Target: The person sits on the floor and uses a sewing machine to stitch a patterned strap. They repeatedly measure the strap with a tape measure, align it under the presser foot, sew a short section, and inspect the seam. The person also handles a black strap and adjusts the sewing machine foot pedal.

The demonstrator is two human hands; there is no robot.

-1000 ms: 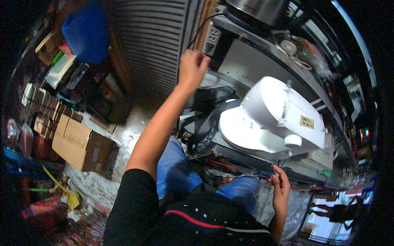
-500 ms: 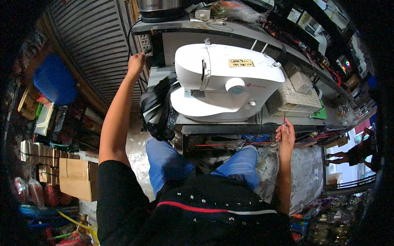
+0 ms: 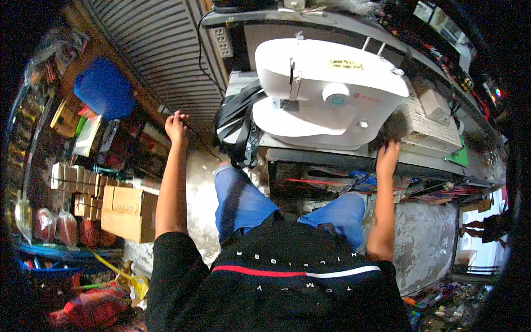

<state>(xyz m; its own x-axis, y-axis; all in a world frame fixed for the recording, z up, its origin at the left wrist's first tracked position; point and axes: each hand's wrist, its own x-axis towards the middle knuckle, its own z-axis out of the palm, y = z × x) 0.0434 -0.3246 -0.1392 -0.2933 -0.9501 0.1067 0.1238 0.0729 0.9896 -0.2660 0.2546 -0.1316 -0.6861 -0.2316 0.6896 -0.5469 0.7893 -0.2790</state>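
A white sewing machine (image 3: 332,91) stands on the dark-edged workbench (image 3: 315,159), with a bundle of black straps (image 3: 239,124) lying at its left end. Out to the left, over the floor, my left hand (image 3: 176,128) is closed on a black power cord (image 3: 200,140). A small pale end, perhaps the plug, shows just beyond its fingers. My right hand (image 3: 388,157) is at the bench's front edge, by the machine's right end. Its fingers are curled together near a dark cable, and what they hold is too blurred to name.
A socket strip (image 3: 222,42) is fixed at the shelf's left end, beside a ribbed grey shutter (image 3: 160,50). Pale boxes (image 3: 428,130) sit right of the machine. To the left are a cardboard box (image 3: 128,213) and a blue container (image 3: 104,87). A person stands far right.
My left hand has moved from beside the socket strip, down and left, with the cord trailing from it. My right hand has come closer to the machine's right end. The view has shifted.
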